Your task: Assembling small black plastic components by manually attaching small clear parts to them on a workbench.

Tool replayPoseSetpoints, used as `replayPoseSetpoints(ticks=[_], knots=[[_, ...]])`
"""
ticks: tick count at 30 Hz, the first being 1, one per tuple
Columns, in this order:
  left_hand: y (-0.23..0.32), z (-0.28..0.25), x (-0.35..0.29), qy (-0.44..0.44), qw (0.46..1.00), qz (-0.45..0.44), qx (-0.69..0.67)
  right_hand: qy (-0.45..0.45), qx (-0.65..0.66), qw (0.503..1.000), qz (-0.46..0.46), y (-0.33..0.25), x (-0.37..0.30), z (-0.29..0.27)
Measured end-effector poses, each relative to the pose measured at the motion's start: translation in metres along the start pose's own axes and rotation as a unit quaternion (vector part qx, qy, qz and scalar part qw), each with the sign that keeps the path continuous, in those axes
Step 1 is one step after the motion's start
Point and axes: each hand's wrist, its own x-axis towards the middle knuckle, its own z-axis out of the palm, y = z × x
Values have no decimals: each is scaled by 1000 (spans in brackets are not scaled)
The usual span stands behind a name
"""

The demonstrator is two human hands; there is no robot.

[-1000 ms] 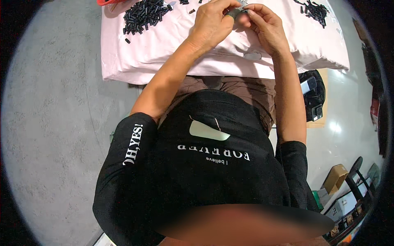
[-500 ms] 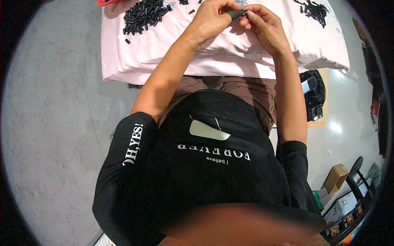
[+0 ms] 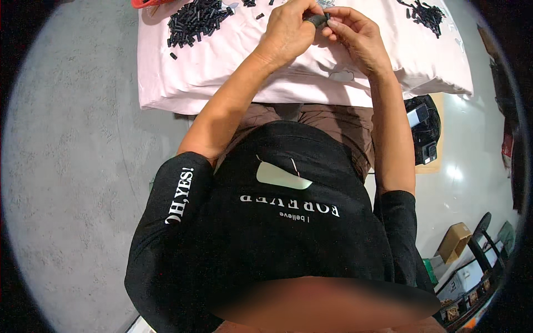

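At the top of the view, my left hand and my right hand meet over a pink cloth. Both are closed, fingertips together on a small black cylindrical piece. A dark wrap covers the tip of my left thumb. Fingers hide much of the piece. Just beyond them lie small silvery parts, too fine to make out. A large heap of short black cylindrical pieces is to the left, and a smaller heap of black pieces is to the right.
The pink cloth covers the work surface, whose front edge is close to my lap. Part of a red container shows at the far left. A black bag with a phone on it rests at right, near a cardboard box.
My hands have shifted slightly at the same spot. The wrapped left thumb has turned a little, and the black piece between the fingertips now shows at a different angle.
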Motion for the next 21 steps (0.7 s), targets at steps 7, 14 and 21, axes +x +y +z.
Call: replayPoseSetpoints(ticks=[7,14,21], knots=[[-24,2,3,9,996,43,78,7,-38,999,-4,3,1,3],[-36,-13,7,59,987,65,134,14,87,996,-13,-1,0,6],[-11,-22,1,69,988,60,124,38,71,997,3,-3,-1,11]])
